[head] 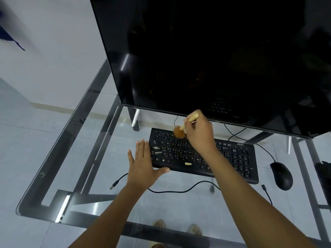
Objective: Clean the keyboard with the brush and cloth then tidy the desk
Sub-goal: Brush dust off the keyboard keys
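A black keyboard (232,158) lies on the glass desk (59,158) below the monitor. My right hand (198,135) grips a brush with a pale wooden handle and a brown bristle head (179,132). The bristles rest on the keyboard's upper left keys. My left hand (143,163) lies flat with fingers spread, its thumb against the keyboard's front left corner. Pale smudges show on a few left keys and on the space bar (188,164). No cloth is in view.
A large black monitor (206,59) fills the upper part, its stand legs behind the keyboard. A black mouse (282,176) sits right of the keyboard. A loose black cable (161,190) with a USB plug lies in front. A dark object (325,176) is at the right edge.
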`<state>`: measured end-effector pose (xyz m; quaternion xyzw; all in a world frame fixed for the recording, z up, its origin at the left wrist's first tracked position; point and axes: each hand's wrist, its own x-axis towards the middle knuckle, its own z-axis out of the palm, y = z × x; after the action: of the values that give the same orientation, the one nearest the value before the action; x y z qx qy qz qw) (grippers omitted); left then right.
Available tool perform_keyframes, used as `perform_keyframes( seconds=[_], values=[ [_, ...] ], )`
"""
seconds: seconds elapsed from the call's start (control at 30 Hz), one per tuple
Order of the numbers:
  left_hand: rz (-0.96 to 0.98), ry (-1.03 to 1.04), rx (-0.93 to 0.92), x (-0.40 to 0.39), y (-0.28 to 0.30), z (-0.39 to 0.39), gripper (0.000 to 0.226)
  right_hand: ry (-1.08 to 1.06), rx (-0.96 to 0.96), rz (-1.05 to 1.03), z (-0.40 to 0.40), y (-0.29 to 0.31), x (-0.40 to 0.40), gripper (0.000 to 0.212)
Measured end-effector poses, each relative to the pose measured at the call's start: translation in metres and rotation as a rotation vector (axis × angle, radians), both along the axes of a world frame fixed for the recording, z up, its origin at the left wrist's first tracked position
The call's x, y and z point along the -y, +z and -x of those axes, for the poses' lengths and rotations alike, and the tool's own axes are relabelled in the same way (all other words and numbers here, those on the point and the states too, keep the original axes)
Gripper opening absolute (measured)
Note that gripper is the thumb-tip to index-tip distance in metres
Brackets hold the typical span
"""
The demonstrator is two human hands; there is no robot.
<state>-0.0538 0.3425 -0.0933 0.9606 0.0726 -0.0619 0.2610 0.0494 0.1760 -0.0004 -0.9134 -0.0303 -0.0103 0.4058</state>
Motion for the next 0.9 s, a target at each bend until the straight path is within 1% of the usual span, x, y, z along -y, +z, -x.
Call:
perform_keyframes(
  seconds=[0.07, 0.1, 0.13, 0.17, 0.2, 0.23, 0.27, 0.3, 0.33, 0.37, 0.4, 0.43, 0.47, 0.5, 0.53, 0.57, 0.6, 0.63, 0.67, 0.7, 0.73, 0.77, 0.8, 0.83, 0.87, 0.9],
  values=[
    [-0.002, 0.006, 0.0, -0.003, -0.001, 0.001, 0.121, 0.067, -0.162, -0.089, -0.002, 0.0, -0.011, 0.01],
    [-0.008, 0.007, 0.002, -0.004, -0.002, 0.002, 0.122, 0.109, -0.21, -0.053, 0.0, -0.002, -0.017, 0.011],
    [-0.012, 0.005, 0.0, -0.004, -0.003, 0.002, 0.123, 0.113, -0.189, -0.001, 0.0, -0.006, -0.021, 0.011],
    [-0.006, 0.002, -0.003, -0.003, -0.003, 0.001, 0.125, 0.078, -0.108, 0.034, -0.001, -0.006, -0.023, 0.011],
    [0.004, 0.001, -0.002, -0.001, -0.003, 0.0, 0.127, 0.024, -0.016, 0.028, -0.003, -0.005, -0.024, 0.009],
    [0.011, 0.003, 0.005, -0.001, -0.003, -0.001, 0.128, 0.0, 0.024, -0.015, -0.004, -0.002, -0.026, 0.007],
    [0.011, 0.003, 0.011, 0.0, -0.003, -0.002, 0.128, 0.012, 0.004, -0.063, -0.006, -0.001, -0.028, 0.007],
    [0.005, 0.0, 0.013, 0.001, -0.003, -0.003, 0.128, 0.057, -0.074, -0.113, -0.005, 0.0, -0.032, 0.007],
    [0.001, -0.002, 0.01, 0.0, -0.002, -0.003, 0.127, 0.12, -0.15, -0.122, -0.003, -0.002, -0.037, 0.006],
    [-0.001, 0.0, 0.006, 0.001, -0.002, -0.003, 0.126, 0.155, -0.164, -0.07, -0.001, -0.002, -0.041, 0.005],
    [0.001, 0.001, 0.001, 0.001, -0.002, -0.003, 0.124, 0.154, -0.131, -0.026, -0.002, -0.004, -0.042, 0.004],
    [0.005, 0.0, -0.004, 0.001, -0.001, -0.003, 0.124, 0.109, -0.078, -0.017, -0.003, -0.002, -0.04, 0.004],
    [0.011, -0.003, -0.004, 0.002, 0.0, -0.003, 0.123, 0.041, -0.046, -0.063, -0.006, 0.0, -0.037, 0.005],
    [0.016, -0.004, 0.001, 0.002, 0.001, -0.004, 0.123, -0.005, -0.067, -0.135, -0.01, 0.002, -0.031, 0.006],
    [0.017, -0.004, 0.005, 0.001, 0.0, -0.004, 0.123, -0.03, -0.131, -0.227, -0.012, 0.002, -0.025, 0.007],
    [0.013, -0.006, 0.005, 0.0, 0.0, -0.004, 0.123, -0.013, -0.24, -0.294, -0.012, 0.004, -0.021, 0.006],
    [0.006, -0.01, 0.004, -0.001, 0.0, -0.004, 0.123, 0.024, -0.329, -0.307, -0.01, 0.004, -0.017, 0.006],
    [0.001, -0.015, 0.002, -0.001, 0.0, -0.004, 0.124, 0.062, -0.342, -0.193, -0.007, 0.001, -0.013, 0.005],
    [0.002, -0.022, -0.001, -0.002, 0.0, -0.004, 0.124, 0.072, -0.296, -0.089, -0.006, -0.003, -0.008, 0.004],
    [0.004, -0.03, -0.001, -0.002, 0.0, -0.004, 0.124, 0.041, -0.201, -0.003, -0.006, -0.003, -0.003, 0.005],
    [0.003, -0.038, 0.006, -0.002, 0.001, -0.005, 0.125, -0.011, -0.096, 0.014, -0.005, -0.001, 0.002, 0.006],
    [-0.004, -0.046, 0.019, -0.002, 0.002, -0.006, 0.125, -0.042, -0.039, -0.021, -0.005, 0.002, 0.008, 0.006],
    [-0.015, -0.057, 0.035, -0.002, 0.002, -0.007, 0.126, -0.042, -0.053, -0.113, -0.003, 0.004, 0.013, 0.005],
    [-0.031, -0.073, 0.051, -0.002, 0.003, -0.01, 0.126, -0.005, -0.134, -0.188, -0.001, 0.006, 0.018, 0.004],
    [-0.051, -0.09, 0.065, 0.0, 0.005, -0.014, 0.127, 0.062, -0.243, -0.218, 0.004, 0.007, 0.021, 0.004],
    [-0.07, -0.109, 0.076, 0.002, 0.006, -0.017, 0.127, 0.139, -0.311, -0.158, 0.01, 0.005, 0.024, 0.004]
  ],
)
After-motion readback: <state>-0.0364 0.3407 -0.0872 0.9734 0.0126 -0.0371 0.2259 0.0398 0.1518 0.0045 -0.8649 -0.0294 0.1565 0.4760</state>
